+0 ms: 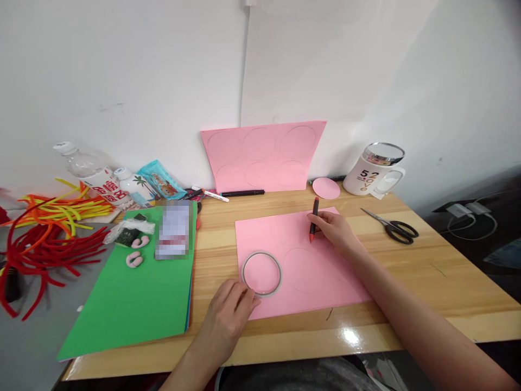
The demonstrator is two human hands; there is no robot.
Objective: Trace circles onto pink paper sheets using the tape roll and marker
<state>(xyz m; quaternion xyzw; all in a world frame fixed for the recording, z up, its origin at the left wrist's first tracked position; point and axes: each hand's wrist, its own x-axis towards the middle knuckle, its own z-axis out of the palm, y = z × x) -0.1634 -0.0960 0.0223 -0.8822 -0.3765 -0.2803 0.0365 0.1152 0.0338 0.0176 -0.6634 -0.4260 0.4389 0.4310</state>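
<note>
A pink sheet of paper point(293, 309) lies on the wooden table in front of me, with faint circles drawn on it. On its left part rests a thin white-grey ring point(280, 271), which looks like a nearly used-up roll of tape. My left hand point(230, 312) has its fingers bent together at the ring's lower left edge, pressing on it and the paper. Held upright in my right hand point(336, 231) is a black marker with red ends point(315, 214). Its red lower end points down at the paper, above a drawn circle; whether it touches is unclear.
Another pink sheet with circles point(264, 155) leans on the wall. A cut pink disc point(326, 188), a white mug point(372, 171) and black-handled scissors point(399, 231) are on the right. Green paper point(142, 304), a blurred phone-like object point(174, 231), bottles and red pipe cleaners point(52, 250) lie left.
</note>
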